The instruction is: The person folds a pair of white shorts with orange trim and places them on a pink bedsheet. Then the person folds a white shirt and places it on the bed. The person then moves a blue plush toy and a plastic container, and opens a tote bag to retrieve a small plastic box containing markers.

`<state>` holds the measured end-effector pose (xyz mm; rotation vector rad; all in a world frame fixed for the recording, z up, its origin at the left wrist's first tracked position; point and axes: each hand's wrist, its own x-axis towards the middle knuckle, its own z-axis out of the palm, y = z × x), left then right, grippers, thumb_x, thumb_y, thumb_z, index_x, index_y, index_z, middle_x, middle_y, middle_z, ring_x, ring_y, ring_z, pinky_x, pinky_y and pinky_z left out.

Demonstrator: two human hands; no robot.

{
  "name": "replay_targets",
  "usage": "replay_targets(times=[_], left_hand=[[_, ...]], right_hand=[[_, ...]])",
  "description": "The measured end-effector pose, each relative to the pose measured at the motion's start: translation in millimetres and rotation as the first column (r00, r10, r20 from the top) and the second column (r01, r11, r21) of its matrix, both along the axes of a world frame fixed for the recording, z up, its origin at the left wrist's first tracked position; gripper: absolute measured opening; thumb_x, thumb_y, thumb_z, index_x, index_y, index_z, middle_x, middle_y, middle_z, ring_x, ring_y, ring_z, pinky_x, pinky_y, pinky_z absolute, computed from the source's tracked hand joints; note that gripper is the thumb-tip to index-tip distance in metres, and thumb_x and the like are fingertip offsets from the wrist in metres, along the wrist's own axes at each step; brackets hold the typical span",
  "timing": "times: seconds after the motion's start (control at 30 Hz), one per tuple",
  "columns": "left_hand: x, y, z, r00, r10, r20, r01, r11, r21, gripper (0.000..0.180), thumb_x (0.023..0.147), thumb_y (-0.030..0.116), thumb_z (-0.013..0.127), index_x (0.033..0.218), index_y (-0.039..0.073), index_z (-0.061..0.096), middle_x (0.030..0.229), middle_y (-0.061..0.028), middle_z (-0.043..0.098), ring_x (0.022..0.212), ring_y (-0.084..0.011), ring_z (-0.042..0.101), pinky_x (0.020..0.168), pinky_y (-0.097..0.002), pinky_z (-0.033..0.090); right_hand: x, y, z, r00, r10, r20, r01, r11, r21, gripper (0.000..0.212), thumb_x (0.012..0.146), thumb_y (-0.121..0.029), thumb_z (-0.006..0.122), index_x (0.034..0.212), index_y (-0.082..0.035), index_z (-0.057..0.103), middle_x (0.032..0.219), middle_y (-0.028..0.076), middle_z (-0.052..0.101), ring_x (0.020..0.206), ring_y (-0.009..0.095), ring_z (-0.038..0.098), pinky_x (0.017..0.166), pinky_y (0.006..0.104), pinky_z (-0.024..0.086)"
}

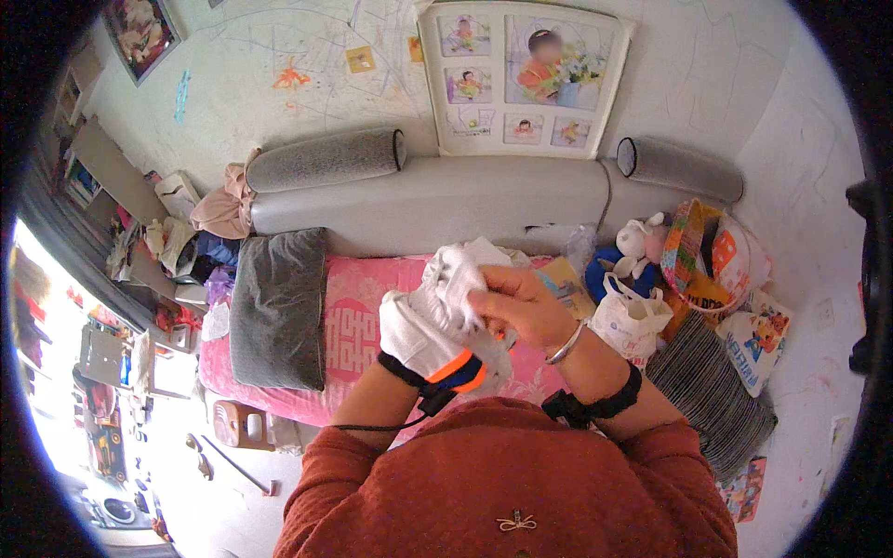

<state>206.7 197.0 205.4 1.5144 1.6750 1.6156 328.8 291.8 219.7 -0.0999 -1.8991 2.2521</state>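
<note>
White knitted fabric (pixel 448 296), sock-like with greyish patches, is bunched up in front of my chest. My left hand (pixel 409 337) is covered by white cloth, so its fingers do not show. Next to that wrist, the cloth has a bright orange and navy edge (pixel 458 372). From the right, my right hand (pixel 528 305) pinches the fabric with bent fingers. A silver bangle (pixel 566 344) circles my right wrist, and dark straps sit on both arms.
Beyond my hands lies a pink-covered seat (pixel 358 279) with a grey cushion (pixel 279 312) at its left. To the right are a white plastic bag (pixel 628 321), stuffed toys (pixel 634 244), a colourful basket (pixel 686 256) and a striped cushion (pixel 712 395). A brown stool (pixel 240 425) stands lower left.
</note>
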Motion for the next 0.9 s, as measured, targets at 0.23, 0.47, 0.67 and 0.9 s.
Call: replay_targets(times=[0.23,0.47,0.67,0.9], left_hand=[[1.7,24.2,-5.7,0.58,-0.267,0.769,0.206,0.962,0.178,0.03,0.086,0.023,0.063,0.109,0.004,0.057,0.094,-0.0059,0.057,0.074,-0.0196,0.057,0.064,-0.0318,0.051],[-1.6,29.8,-9.4,0.347,-0.258,0.902,0.116,0.966,0.232,0.031,0.085,0.019,0.064,0.11,0.004,0.056,0.097,-0.0063,0.058,0.082,-0.0198,0.059,0.069,-0.0312,0.052],[8.6,33.9,-15.5,0.215,-0.209,0.954,0.05,0.978,0.203,0.032,0.083,0.017,0.065,0.111,0.003,0.056,0.099,-0.0066,0.058,0.088,-0.02,0.06,0.073,-0.0308,0.052],[5.0,19.0,-6.8,0.711,-0.125,0.692,0.085,0.992,0.091,0.033,0.079,0.019,0.067,0.106,0.004,0.057,0.095,-0.0073,0.058,0.087,-0.0229,0.059,0.073,-0.0309,0.05]], right_hand=[[12.8,-1.8,-9.7,0.946,0.29,0.145,-0.318,0.918,0.237,0.026,0.097,-0.028,0.053,0.089,-0.004,0.062,0.072,-0.001,0.056,0.066,0.008,0.049,0.059,0.0257,0.042],[1.3,17.2,-34.5,0.923,-0.385,0.013,0.378,0.911,0.165,0.026,0.093,-0.023,0.061,0.11,-0.004,0.059,0.08,-0.002,0.057,0.07,0.007,0.051,0.059,0.0229,0.044],[-19.5,15.2,-39.1,0.835,-0.427,-0.348,0.551,0.624,0.555,0.029,0.083,-0.02,0.068,0.104,-0.004,0.057,0.085,0.007,0.058,0.079,0.02,0.057,0.072,0.0331,0.047],[-0.8,-1.7,-6.3,0.984,0.056,-0.17,0.016,0.919,0.395,0.022,0.083,-0.021,0.06,0.089,-0.001,0.055,0.079,0.016,0.055,0.074,0.027,0.054,0.067,0.0394,0.043]])
